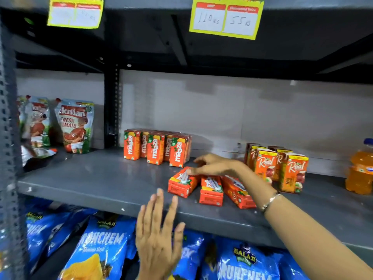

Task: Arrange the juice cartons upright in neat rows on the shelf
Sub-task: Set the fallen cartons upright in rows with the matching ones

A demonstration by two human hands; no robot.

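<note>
Several orange Maaza juice cartons [157,148] stand upright in rows at the back middle of the grey shelf [90,178]. Three more orange cartons lie flat near the front: a left one [181,185], a middle one [211,191] and a right one [237,194]. My right hand [214,164] reaches in from the right, its fingertips resting on top of the left lying carton, fingers not closed around it. My left hand [159,235] hovers open, fingers spread, in front of the shelf's front edge, holding nothing. Upright orange Real juice cartons [282,168] stand to the right.
An orange drink bottle [361,170] stands at the far right. Tomato sauce pouches [75,126] stand on the left, beyond a black upright post [112,106]. Blue snack bags [96,245] fill the shelf below. Yellow price tags [226,17] hang from the shelf above.
</note>
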